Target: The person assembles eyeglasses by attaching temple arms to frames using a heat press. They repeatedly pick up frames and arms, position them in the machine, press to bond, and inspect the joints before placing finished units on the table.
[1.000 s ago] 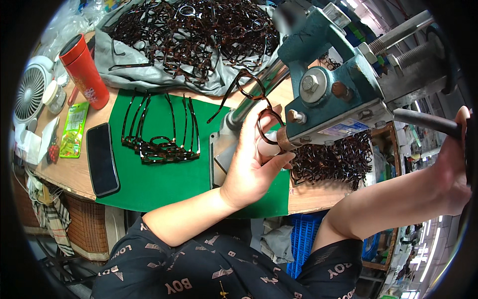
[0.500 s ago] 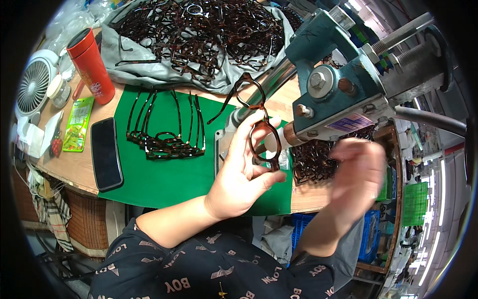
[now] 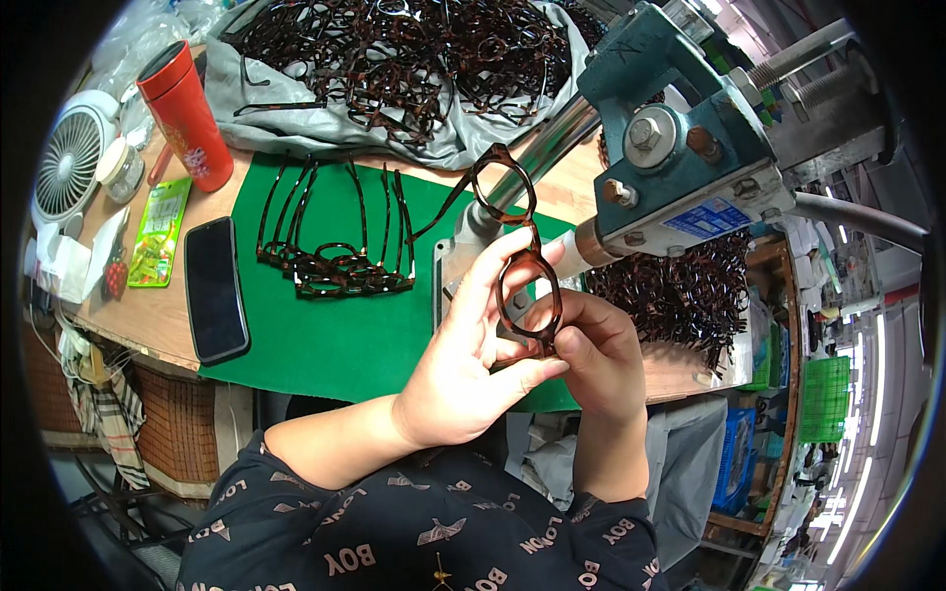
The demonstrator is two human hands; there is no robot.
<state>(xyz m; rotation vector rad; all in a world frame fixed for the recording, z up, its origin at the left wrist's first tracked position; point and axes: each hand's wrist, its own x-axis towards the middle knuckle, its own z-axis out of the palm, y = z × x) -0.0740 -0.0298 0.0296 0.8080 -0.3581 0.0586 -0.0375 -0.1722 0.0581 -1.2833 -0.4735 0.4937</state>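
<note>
A brown tortoiseshell eyeglass frame (image 3: 533,202) is held upright in front of the press, one temple reaching out to the left and its rims seemingly without lenses. My left hand (image 3: 453,369) is closed round its lower rim, with the thumb near the bottom end. At that same end, my right hand (image 3: 606,360) pinches the frame between thumb and fingers. Just behind the fingers is the pale tip (image 3: 570,258) of the blue-green metal press (image 3: 631,177). Several similar eyeglass frames (image 3: 345,281) lie in an overlapping row on the green mat (image 3: 296,340), temples pointing away.
A big heap of dark frames (image 3: 394,79) lies on grey cloth (image 3: 246,143) at the back. More frames (image 3: 680,295) are piled under the press to the right. On the left are a phone (image 3: 214,291), red tumbler (image 3: 187,118), green packet (image 3: 158,231), jar (image 3: 120,172) and fan (image 3: 71,163).
My right hand has swept in from the right and taken hold of the frame's lower end. My left hand keeps its grip almost in place. The whole view has shifted slightly.
</note>
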